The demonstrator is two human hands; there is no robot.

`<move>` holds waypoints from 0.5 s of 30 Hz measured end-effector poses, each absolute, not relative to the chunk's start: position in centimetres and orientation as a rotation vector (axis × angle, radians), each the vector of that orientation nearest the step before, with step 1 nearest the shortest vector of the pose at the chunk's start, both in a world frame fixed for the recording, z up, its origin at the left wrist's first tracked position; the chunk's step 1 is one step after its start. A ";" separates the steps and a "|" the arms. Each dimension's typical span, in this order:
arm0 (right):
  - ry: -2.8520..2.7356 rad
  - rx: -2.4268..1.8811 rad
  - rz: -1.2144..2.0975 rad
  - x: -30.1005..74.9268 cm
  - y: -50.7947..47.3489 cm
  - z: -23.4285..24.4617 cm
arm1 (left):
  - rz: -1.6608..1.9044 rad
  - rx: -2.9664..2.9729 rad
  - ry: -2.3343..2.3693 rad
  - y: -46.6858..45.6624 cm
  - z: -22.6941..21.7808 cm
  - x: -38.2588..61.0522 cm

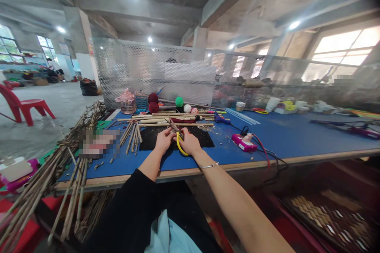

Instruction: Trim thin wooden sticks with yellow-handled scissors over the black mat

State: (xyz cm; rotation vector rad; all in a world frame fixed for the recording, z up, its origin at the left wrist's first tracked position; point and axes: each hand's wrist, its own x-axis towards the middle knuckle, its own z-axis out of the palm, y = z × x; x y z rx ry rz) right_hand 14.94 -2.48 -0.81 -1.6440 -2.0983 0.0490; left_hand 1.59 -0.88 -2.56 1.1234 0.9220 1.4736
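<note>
My right hand [190, 141] is closed round the yellow handles of a pair of cutters [179, 142] over a black mat [204, 138] on the blue table [297, 138]. My left hand [164, 139] is closed on a thin brown stick [172, 125] that reaches up into the cutter's jaws. A silver bangle sits on my right wrist. Cut sticks [166, 120] lie in rows just beyond the mat, and a small bunch of sticks [132, 136] lies to the left of it.
Long bundles of twigs [59, 166] lean over the table's left edge. A pink glue gun [245, 142] with cables lies right of the mat. Yarn balls [179, 102], a jar [128, 104] and a mesh screen [154, 71] stand behind. A red chair [23, 106] is far left.
</note>
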 end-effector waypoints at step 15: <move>-2.088 -1.694 0.083 15.0 -2.4 -0.6 | 1.456 1.147 1.015 -0.2 -3.3 1.3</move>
